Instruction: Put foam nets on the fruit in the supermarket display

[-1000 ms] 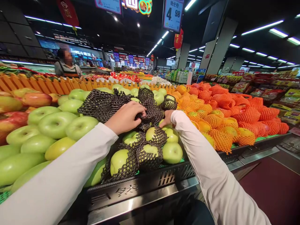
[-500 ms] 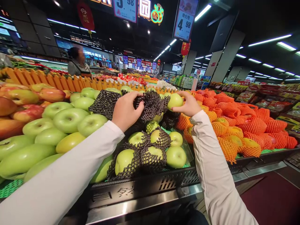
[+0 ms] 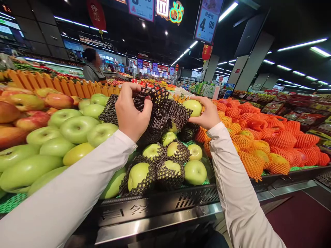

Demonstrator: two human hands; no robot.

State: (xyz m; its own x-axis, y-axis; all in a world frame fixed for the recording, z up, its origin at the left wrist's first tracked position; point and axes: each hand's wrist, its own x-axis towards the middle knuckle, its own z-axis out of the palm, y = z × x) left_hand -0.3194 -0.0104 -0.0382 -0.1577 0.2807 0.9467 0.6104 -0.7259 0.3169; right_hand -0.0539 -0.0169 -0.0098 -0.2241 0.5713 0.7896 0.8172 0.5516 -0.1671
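Observation:
My right hand (image 3: 208, 113) grips a green apple (image 3: 193, 107) between thumb and fingers at the back of the black crate (image 3: 165, 203). My left hand (image 3: 133, 117) is closed on a black foam net (image 3: 158, 96), pinched between thumb and curled fingers and lifted above the pile. Part of the net is hidden behind that hand. Another black net (image 3: 178, 112) lies against the left side of the held apple. Below both hands, several green apples rest in the crate, some wrapped in black nets (image 3: 169, 170), while a bare green apple (image 3: 195, 172) sits at the right front corner.
Loose green apples (image 3: 79, 129) and red-yellow apples (image 3: 32, 119) are piled on the left. Fruit in orange and red nets (image 3: 271, 137) fills the right side. An orange picket fence (image 3: 74, 89) runs behind. A person (image 3: 93, 67) stands beyond it.
My left hand has risen and moved slightly left, pulling the black net up. My right hand keeps the green apple in nearly the same place.

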